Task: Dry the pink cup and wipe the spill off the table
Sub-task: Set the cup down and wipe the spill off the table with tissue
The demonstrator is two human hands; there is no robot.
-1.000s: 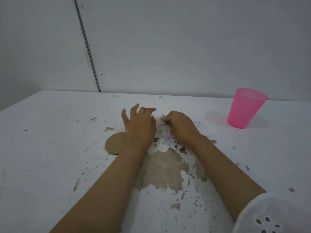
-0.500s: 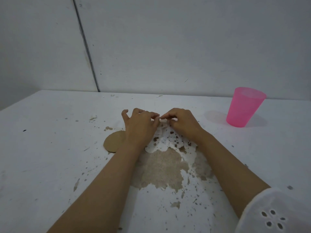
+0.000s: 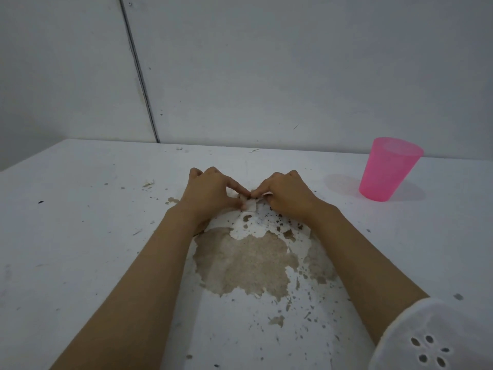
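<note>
Well off to the right of the right hand and a little beyond it: a translucent pink plastic cup (image 3: 389,169), upright on its narrow base, mouth up, apart from both hands.

Between the two hands, right at the fingertips: a small white crumpled scrap (image 3: 250,206), paper or tissue, hard to tell which.

Left hand (image 3: 210,190): curled, pinching the near left edge of the scrap between thumb and forefinger.

Right hand (image 3: 286,196): curled as well, fingertips meeting those of the left at the top of the scrap and pinching it there, a little more white showing under its knuckles.

Beneath both hands and forearms: a white painted table (image 3: 80,236), speckled with dark flecks.

Just nearer than the hands, between the forearms: a large brown rough-edged patch (image 3: 248,263) on the tabletop; no telling whether wet spill or worn-off coating.

On the right forearm, near the elbow: a white eyelet-cut sleeve (image 3: 432,337).

Beyond the hands: a plain grey wall (image 3: 293,62), with one dark vertical seam up and to the left of the left hand.
</note>
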